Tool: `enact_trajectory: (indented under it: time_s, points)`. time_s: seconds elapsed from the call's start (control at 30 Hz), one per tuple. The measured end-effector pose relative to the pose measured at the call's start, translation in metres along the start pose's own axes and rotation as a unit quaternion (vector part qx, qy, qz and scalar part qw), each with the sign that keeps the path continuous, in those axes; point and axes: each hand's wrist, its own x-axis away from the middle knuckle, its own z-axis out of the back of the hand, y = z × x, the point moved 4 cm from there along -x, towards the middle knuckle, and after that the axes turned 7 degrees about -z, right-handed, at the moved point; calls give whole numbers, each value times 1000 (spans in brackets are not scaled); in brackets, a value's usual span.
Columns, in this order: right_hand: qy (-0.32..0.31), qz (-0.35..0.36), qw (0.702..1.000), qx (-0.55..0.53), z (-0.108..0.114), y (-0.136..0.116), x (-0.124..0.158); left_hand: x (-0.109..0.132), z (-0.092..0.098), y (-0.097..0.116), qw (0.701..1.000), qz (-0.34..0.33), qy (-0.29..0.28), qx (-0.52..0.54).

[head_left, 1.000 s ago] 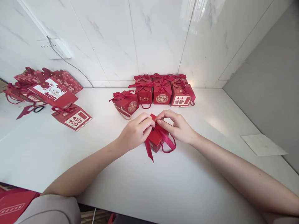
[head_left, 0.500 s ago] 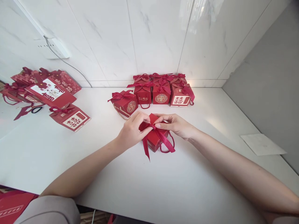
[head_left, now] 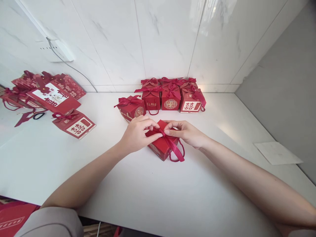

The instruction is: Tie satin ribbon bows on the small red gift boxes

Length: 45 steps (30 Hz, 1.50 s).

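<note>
So both hands were busy at the red box (head_left: 158,144), which sat on the desk (head_left: 153,191) right around the middle of the frame. The left hand (head_left: 160,130) had thumb and index finger pinched on the ribbon (head_left: 175,150) by the knot, and the right hand (head_left: 165,130) was clamped on it with a fingertip grip just beside. One tail hung down over the near corner, next to the rope handle (head_left: 183,152).

My two cents on doing that bit well: both pinches wanted to be close to the knot, with an even sideways pull so the lid didn't buckle. I'd have kept the ribbon flat, since satiny stuff like that probably twists easily, and kept the tail out of the rope.

As for containers, the box in hand looked closed up, so no clue what was inside. Same for the group of boxes (head_left: 171,100) at upper middle, all with bows on top, and the rope-handled box (head_left: 132,107) just left of them. Another printed box (head_left: 74,123) lay tilted at left, near the red pile (head_left: 55,102); couldn't tell if any of those held anything.
</note>
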Motion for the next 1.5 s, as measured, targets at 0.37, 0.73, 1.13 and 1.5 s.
enact_trajectory:
  time_s: [0.37, 0.73, 1.13, 1.5]
  points:
    - [9, 3, 998, 70, -3, 0, 4, 0, -3, 1, 986, 64, -54, 147]
    - [155, 71, 910, 379, 1, -18, 19, 15, 5, 0, 980, 146, -78, 115]
    - [100, 125, 943, 292, 6, -36, 25, 14, 5, -18, 988, 118, -34, 98]
    - [85, 146, 937, 306, 10, -24, 12, 13, -1, -20, 986, 66, -76, 130]
